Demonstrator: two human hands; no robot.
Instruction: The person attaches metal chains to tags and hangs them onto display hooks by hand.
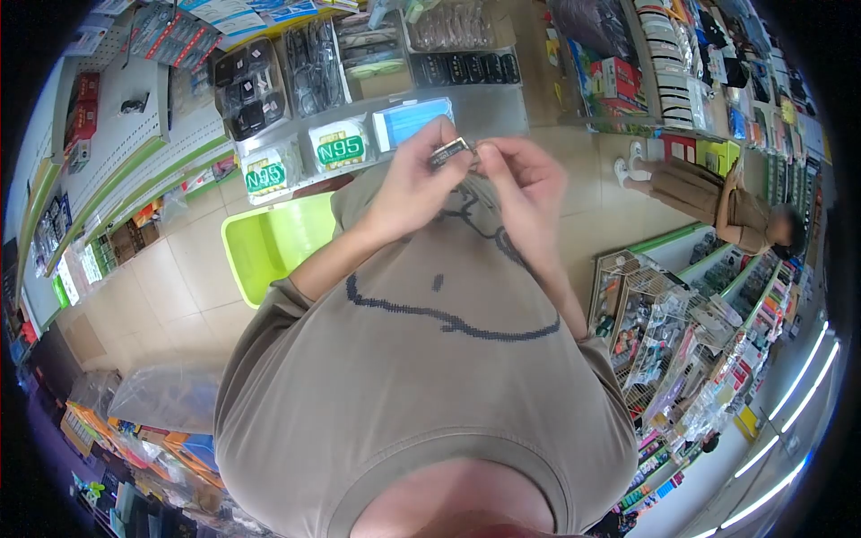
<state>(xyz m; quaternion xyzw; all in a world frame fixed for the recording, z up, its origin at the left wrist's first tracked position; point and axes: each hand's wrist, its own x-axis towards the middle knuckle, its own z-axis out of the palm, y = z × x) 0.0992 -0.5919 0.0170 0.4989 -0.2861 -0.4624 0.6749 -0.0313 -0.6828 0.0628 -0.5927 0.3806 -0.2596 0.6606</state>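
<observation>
My left hand (414, 184) is closed around a small dark rectangular piece (449, 152) with pale edges and light marks on its face. Its exact kind is too small to tell. Close beside its right end, my right hand (527, 184) has thumb and fingertips pinched together. What lies between those fingertips is hidden. Both hands are raised in front of my chest, near the front edge of a display shelf. Just beyond them lies a blue-and-white pack (414, 124), with a green-and-white N95 mask pack (341, 148) to its left.
A lime-green basket (235, 255) stands on the floor at my left. Trays of packaged glasses (314, 67) fill the shelf ahead. Shelving (134, 134) runs along the left, and a wire rack of goods (655, 314) stands right. Another person (708, 197) stands in the right aisle.
</observation>
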